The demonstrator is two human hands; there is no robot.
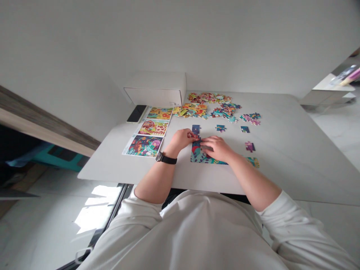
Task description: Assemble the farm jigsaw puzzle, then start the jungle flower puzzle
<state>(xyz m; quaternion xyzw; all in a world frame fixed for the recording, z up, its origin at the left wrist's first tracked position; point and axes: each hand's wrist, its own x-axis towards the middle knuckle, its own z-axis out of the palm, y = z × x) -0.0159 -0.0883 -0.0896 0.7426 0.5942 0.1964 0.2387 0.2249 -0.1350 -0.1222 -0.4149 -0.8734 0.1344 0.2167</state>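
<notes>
Jigsaw pieces [197, 154] lie joined under the left hand [181, 139] and right hand [216, 148], both pinching them.

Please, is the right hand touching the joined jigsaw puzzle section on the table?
Touching: the head view shows the right hand lying on the joined jigsaw puzzle section, its fingers over the pieces.

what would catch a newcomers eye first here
The heap of multicoloured jigsaw pieces on the far side of the white table stands out first. Nearer, the left hand and right hand rest on a partly joined blue-and-teal puzzle section, and three bright printed picture sheets lie to the left.
</notes>
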